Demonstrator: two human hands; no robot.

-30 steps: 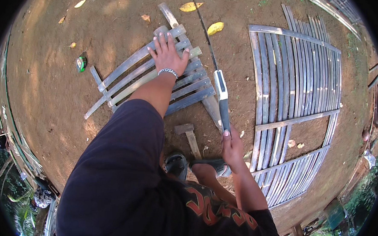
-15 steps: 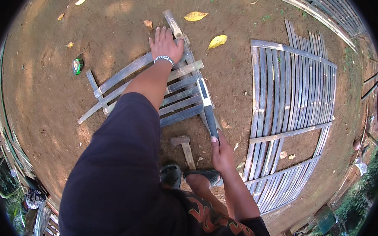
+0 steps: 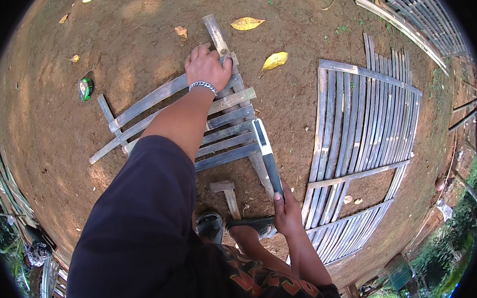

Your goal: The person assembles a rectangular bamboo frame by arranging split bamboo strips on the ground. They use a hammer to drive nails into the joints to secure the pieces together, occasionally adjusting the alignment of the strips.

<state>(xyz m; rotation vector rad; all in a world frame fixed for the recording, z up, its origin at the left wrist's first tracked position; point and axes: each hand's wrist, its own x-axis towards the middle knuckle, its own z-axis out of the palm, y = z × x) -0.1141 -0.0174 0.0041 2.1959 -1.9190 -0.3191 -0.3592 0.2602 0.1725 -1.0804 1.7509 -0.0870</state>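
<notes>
My left hand [image 3: 208,68], with a chain bracelet at its wrist, bears down on the far end of a small bamboo slat frame [image 3: 225,117], fingers curled over a bamboo slat [image 3: 214,31]. My right hand [image 3: 288,214] is closed around the black and white handle [image 3: 270,166] of a handsaw. The saw points away from me along the frame's right side. Its thin blade is edge-on and hard to make out. A wooden mallet [image 3: 229,198] lies on the soil by my feet.
A larger bamboo slat panel [image 3: 350,127] lies at the right, with another slatted panel [image 3: 420,10] at the far right. A green and black tape measure [image 3: 85,89] rests on the soil at the left. Yellow leaves [image 3: 275,61] lie beyond the frame.
My right hand has drawn the handsaw back toward me, its handle now lower in view. The fingers of my left hand have gone from stretched out to curled.
</notes>
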